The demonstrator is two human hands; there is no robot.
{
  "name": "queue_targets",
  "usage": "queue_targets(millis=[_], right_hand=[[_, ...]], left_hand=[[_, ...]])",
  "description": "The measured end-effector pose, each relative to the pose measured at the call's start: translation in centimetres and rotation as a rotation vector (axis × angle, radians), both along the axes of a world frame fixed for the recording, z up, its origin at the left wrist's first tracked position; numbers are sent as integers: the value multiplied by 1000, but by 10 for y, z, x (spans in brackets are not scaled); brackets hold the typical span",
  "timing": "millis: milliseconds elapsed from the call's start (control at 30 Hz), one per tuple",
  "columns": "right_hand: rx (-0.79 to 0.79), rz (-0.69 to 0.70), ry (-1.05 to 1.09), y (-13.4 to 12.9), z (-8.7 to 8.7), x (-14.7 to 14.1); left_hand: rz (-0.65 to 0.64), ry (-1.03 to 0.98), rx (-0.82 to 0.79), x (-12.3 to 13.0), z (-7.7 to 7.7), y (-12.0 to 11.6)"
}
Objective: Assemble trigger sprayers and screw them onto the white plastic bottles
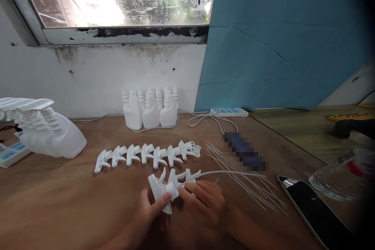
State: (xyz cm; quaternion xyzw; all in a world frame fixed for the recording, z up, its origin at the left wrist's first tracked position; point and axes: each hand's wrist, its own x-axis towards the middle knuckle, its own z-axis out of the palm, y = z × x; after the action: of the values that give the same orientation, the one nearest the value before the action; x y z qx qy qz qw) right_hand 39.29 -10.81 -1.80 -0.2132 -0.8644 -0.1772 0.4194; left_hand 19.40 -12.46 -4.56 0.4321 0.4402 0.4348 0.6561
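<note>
My left hand (148, 211) is closed around a white trigger spray head (158, 188), its thumb pressed near the collar. Close beside it, my right hand (207, 202) pinches a thin white plastic tube (231, 172) at the collar opening. The tube trails off to the right; whether its end sits inside the collar cannot be made out. Directly behind my hands lie a couple more trigger heads (172, 175), partly hidden. Farther back, several trigger heads (133, 154) form a row across the table. Loose white tubes (244, 188) lie in a spread bundle on the right.
White spray bottles (151, 111) stand against the wall, and more bottles (63, 136) lie stacked at left. Power strips (230, 112) sit at the back and far left. A phone (313, 211) and a clear plastic bottle (340, 179) occupy the right side.
</note>
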Motion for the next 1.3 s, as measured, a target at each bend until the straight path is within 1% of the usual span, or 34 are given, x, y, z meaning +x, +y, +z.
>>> queue_targets(millis=[100,267,500,767,900,1167,1300], right_hand=[[9,-8,2,0,3,-1],[-48,13,-13,-1,1,0],[25,-13,-63,0,-2,2],[52,-48,-26,0,-1,-1],[52,-44,-29,0,-4,-1],[6,-6,-44,1,-9,-1],[-14,-10,-53,2,-10,-1]], left_hand=[[-7,6,13,0,3,0],[12,7,10,1,4,1],[-19,5,14,0,2,0],[-84,15,40,-1,4,-1],[-82,16,23,0,4,0],[-84,30,3,0,3,0],[-82,31,-18,1,5,1]])
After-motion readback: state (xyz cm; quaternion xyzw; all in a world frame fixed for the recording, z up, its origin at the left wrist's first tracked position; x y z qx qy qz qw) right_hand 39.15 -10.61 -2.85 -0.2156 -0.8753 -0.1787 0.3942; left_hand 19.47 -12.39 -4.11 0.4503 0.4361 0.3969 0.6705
